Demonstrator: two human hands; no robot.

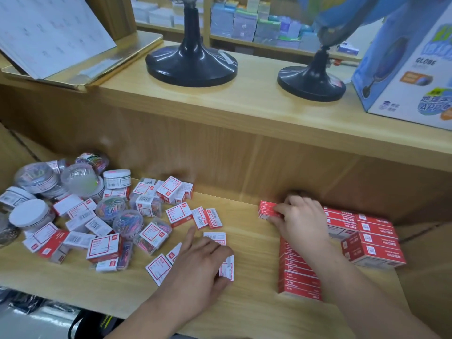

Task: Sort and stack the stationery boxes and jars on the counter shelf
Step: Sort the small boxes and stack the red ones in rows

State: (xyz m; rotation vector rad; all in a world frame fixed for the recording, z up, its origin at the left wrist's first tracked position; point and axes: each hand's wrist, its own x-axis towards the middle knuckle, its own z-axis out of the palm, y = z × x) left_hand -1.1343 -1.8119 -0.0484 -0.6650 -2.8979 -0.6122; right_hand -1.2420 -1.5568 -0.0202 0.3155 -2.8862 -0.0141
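On the wooden counter shelf [254, 299] a loose heap of small red-and-white stationery boxes [102, 245] lies at the left, with several clear jars of clips [34, 177] behind it. My left hand [198, 263] rests over a few small boxes [226, 269] near the middle, fingers curled on one, index finger stretched out. My right hand [300, 221] grips a red box [267, 210] by the back wall. A row of red boxes [298, 272] lies under my right forearm, and stacked red boxes [374, 238] sit at the right.
Above the back wall, an upper ledge [244, 104] carries two black globe stands [190, 62], a blue globe carton [406, 69] at the right and a gold-edged display board [53, 33] at the left. Dark items lie below the shelf's front edge.
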